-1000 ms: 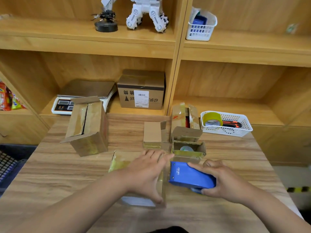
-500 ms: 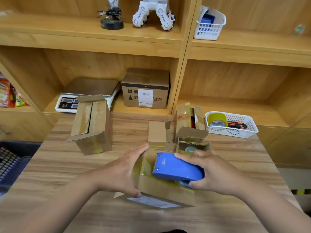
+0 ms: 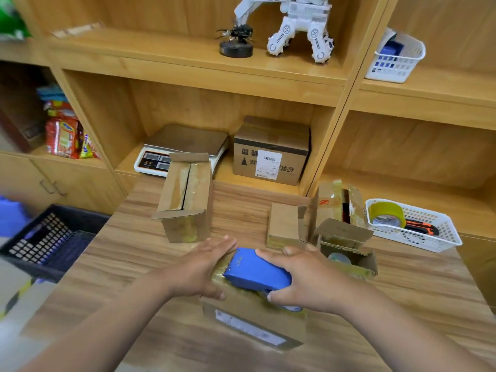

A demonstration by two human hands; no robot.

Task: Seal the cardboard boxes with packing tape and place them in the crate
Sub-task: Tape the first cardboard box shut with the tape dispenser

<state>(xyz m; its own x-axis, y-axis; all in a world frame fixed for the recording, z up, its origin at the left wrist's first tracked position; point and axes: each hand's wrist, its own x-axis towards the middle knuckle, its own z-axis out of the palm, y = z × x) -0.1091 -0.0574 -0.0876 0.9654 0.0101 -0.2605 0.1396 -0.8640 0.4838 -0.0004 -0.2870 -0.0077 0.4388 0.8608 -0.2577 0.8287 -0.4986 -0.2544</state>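
A small cardboard box (image 3: 249, 318) with a white label on its near side lies on the wooden table (image 3: 134, 259) right in front of me. My right hand (image 3: 303, 280) grips a blue tape dispenser (image 3: 255, 269) that sits on the box's top. With straight fingers, my left hand (image 3: 198, 267) presses the box's left side and top. A dark plastic crate (image 3: 45, 242) stands low at the left, beside the table.
More boxes stand on the table: a larger one with open flaps (image 3: 185, 200) behind, a small one (image 3: 284, 224) and open ones (image 3: 346, 245) at the right. A white basket (image 3: 418, 226) holds a tape roll. The shelf carries a scale (image 3: 182, 149) and a labelled box (image 3: 271, 151).
The dispenser in my right hand has travelled leftward from beside the box onto its top. My left hand slid from the top to the left side. The view swung left, revealing more of the crate.
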